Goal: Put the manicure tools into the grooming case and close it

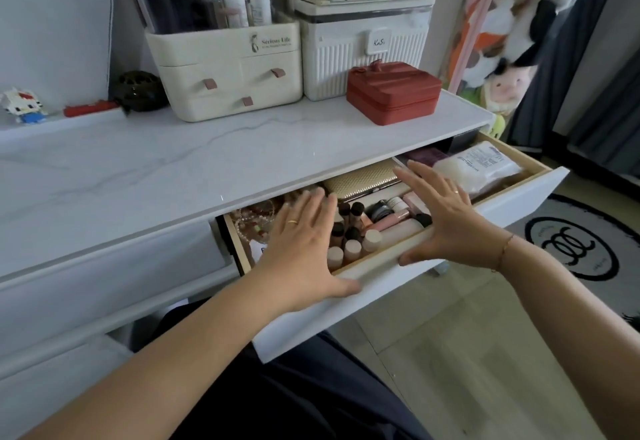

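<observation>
A white drawer (pixel 408 295) of the vanity stands pulled out. At its back lies a gold textured grooming case (pixel 360 181), closed, half under the tabletop edge. My left hand (pixel 301 242) hovers flat over the drawer's left part, fingers spread, thumb on the front rim. My right hand (pixel 441 212) stretches over the middle, fingertips near the case's right end, thumb under the front rim. Neither hand holds anything. No loose manicure tools are visible.
Small bottles (pixel 349 235), tubes, bead jewellery (pixel 252 221) and a white packet (pixel 479 165) fill the drawer. On the marble top (pixel 138 169) stand a cream organiser (pixel 228 72), a ribbed white box (pixel 363 44) and a red case (pixel 393 93). A round rug (pixel 581 238) lies on the floor at right.
</observation>
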